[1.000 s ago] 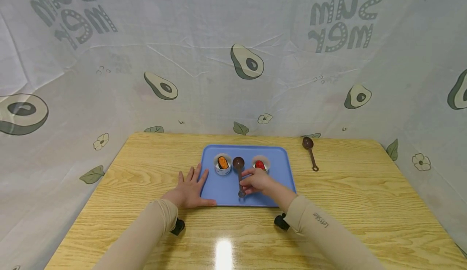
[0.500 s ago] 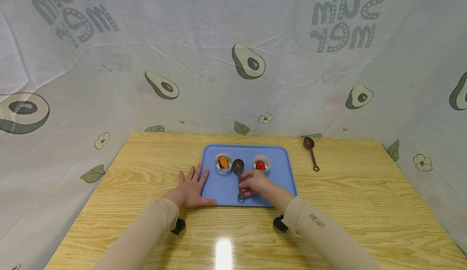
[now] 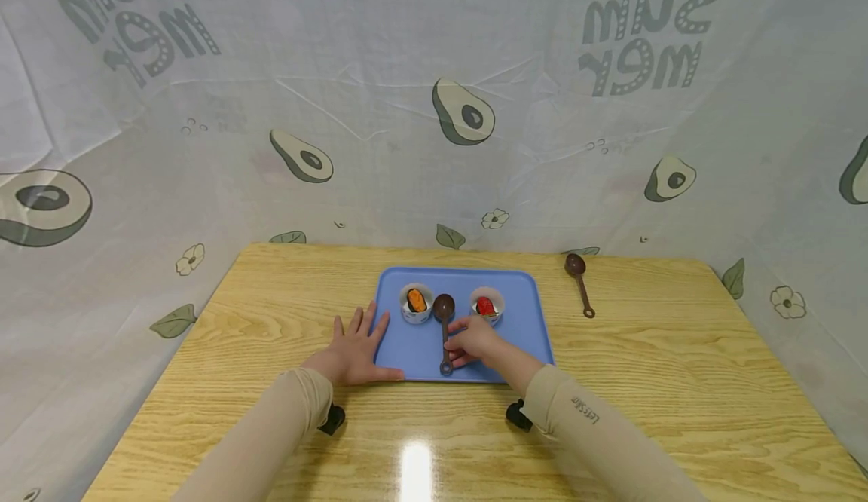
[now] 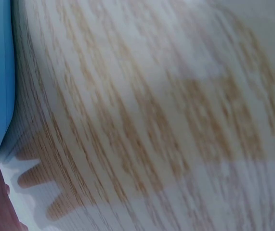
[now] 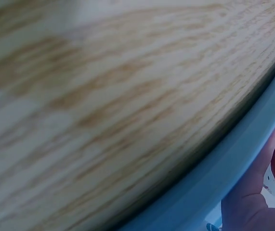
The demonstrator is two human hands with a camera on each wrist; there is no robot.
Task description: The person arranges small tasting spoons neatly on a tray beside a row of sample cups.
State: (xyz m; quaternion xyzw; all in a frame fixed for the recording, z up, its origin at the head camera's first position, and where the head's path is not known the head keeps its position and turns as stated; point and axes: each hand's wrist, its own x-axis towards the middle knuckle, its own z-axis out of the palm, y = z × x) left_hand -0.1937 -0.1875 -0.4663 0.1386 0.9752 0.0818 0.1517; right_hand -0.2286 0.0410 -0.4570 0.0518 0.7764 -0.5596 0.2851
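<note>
A brown measuring spoon lies on the blue tray, bowl toward the back and handle toward the front. My right hand pinches its handle from the right. To the left of the spoon stands a small white patterned cup holding an orange-topped sushi piece. Another white cup, with a red-topped sushi piece in it, is to the right, just behind my right hand. My left hand has its fingers spread and rests at the tray's left front corner, the thumb along the front edge.
A second brown measuring spoon lies on the wooden table right of the tray. A white cloth printed with avocados hangs behind and around the table. Black wrist cameras show below both wrists.
The spoon between the cups has shifted slightly toward the front of the tray with my right hand at its handle. My left hand stays in place.
</note>
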